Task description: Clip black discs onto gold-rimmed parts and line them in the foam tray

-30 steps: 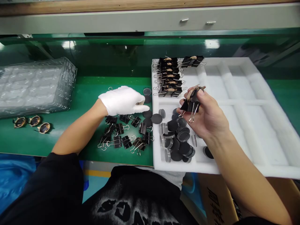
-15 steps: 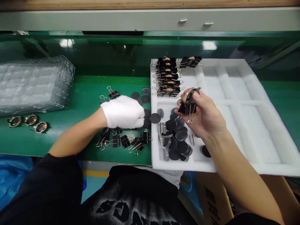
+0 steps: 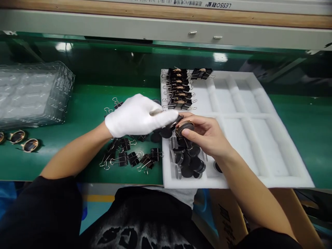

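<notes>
My left hand, in a white glove, is closed with its thumb and fingers on a black binder clip, partly hidden by the glove. My bare right hand grips a round gold-rimmed piece with a black disc against its face, its thumb on the disc. Below that piece a dark clip is partly visible. Both hands meet over the left edge of the white foam tray. Under them lies a pile of black discs. Loose binder clips are on the green table below my left hand.
In the tray's back left stands a row of gold-rimmed pieces clamped by binder clips, with another clamped piece beside it. Round gold-framed sunglasses lie at the left, near stacked clear plastic trays. A grey rail crosses the back.
My left hand has moved right from over the discs to meet my right hand. My right hand has come left and lower, turning the gold-rimmed piece so its disc faces up. The view has shifted slightly.
</notes>
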A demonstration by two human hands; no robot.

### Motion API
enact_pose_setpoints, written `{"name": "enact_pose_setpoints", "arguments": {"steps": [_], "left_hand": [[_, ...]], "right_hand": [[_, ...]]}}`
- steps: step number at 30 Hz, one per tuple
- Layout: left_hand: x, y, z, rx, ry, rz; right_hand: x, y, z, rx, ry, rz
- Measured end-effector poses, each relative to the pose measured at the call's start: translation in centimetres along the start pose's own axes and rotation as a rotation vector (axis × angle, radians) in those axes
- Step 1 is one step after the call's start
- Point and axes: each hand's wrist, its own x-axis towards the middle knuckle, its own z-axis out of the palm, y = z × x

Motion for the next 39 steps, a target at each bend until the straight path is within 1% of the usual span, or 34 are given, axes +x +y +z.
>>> {"name": "enact_pose_setpoints", "arguments": {"steps": [2,5,8,13,16,19,21,22,24,26,28,31,34,37,39], "left_hand": [[0.0,0.1,0.0,0.113,0.001,-0.031],[0.0,0.2,0.1,0.208,-0.025,-0.013],[0.1,0.0,0.5,0.275,-0.013,0.03],[0.2,-0.6,1.5,0.443,0.036,0.16],[0.3,-1.0,1.8,0.509,0.063,0.192],[0.5,-1.4,1.7,0.452,0.065,0.181],[0.8,-1.6,1.3,0.355,0.073,0.154],[0.9,-1.8,1.0,0.297,0.083,0.136],[1.0,-1.9,0.6,0.171,0.099,0.095],[0.9,-1.9,0.3,0.058,0.09,0.064],[0.8,-1.7,0.2,-0.011,0.049,0.07],[0.6,-1.4,0.5,-0.022,0.014,0.13],[0.6,-1.2,1.3,0.005,-0.007,0.166],[0.7,-1.0,2.3,0.023,-0.045,0.189],[0.7,-0.9,3.0,0.029,-0.057,0.209]], "right_hand": [[0.0,-0.1,-0.1,-0.004,-0.024,0.017],[0.0,-0.3,-0.3,-0.011,-0.053,0.04],[-0.1,-0.3,-0.5,-0.032,-0.063,0.064],[-0.2,-0.2,-0.7,-0.055,-0.105,0.122],[-0.2,-0.1,-0.6,-0.063,-0.107,0.133],[-0.1,-0.2,-0.6,-0.071,-0.077,0.075],[0.0,-0.4,-0.7,-0.071,0.008,0.056],[0.1,-0.4,-0.9,-0.065,0.066,0.075],[0.2,-0.6,-1.3,-0.059,0.158,0.161],[0.4,-0.9,-1.8,-0.079,0.172,0.239],[0.4,-1.1,-2.3,-0.138,0.107,0.266],[0.3,-1.3,-2.7,-0.206,-0.017,0.268],[-0.2,-1.7,-2.8,-0.23,-0.097,0.27],[-0.7,-2.1,-3.1,-0.252,-0.208,0.28],[-0.9,-2.3,-3.5,-0.272,-0.251,0.291]]}}
